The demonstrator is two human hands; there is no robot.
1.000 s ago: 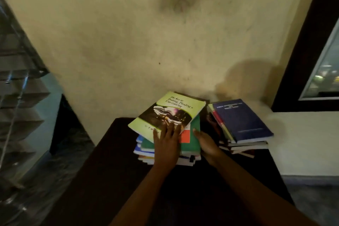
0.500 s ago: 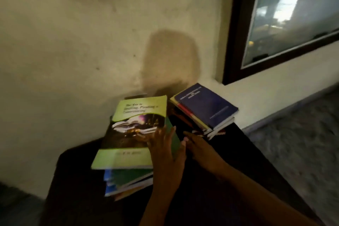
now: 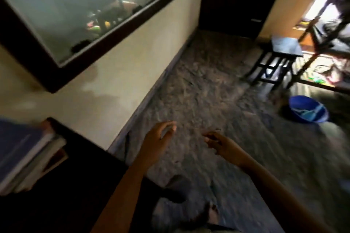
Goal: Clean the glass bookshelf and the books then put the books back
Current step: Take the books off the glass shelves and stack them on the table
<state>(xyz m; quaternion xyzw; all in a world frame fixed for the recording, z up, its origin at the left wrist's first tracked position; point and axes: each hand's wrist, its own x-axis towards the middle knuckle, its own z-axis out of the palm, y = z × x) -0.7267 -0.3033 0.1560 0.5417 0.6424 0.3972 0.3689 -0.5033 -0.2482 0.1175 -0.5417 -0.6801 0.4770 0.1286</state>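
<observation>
**Entry: both grips free, between the stack and the basin**

1. Left grip (image 3: 159,139): bare and holding nothing, fingers loosely spread and half-curved. We log it in the air over the floor (image 3: 208,89), just past the corner of the tabletop (image 3: 62,204).
2. Right grip (image 3: 221,143): bare and holding nothing, fingers loosely curled. It is beside the left grip but apart from it, also over the floor.
3. Books (image 3: 20,149): a blurred stack with a blue cover on top, lying flat on the tabletop at the far left edge of the view. The pale page edges face right, toward the grips.
4. Blue basin (image 3: 307,108): on the floor, well apart to the right and ahead, near a dark stool (image 3: 280,56). It holds something pale blue; we cannot tell whether that is a cloth.
5. Glass bookshelf: not in view.

**Relation of note:** the books lie to the left of both grips and behind them, with the left grip nearer. The basin lies the opposite way, with the right grip nearer. Both arms point away from the stack, so we judge the coming move to be a reach for cleaning gear. A lift of the books seems less likely. Any return to the stack would mean turning back left and taking it from its page-edge side.
</observation>
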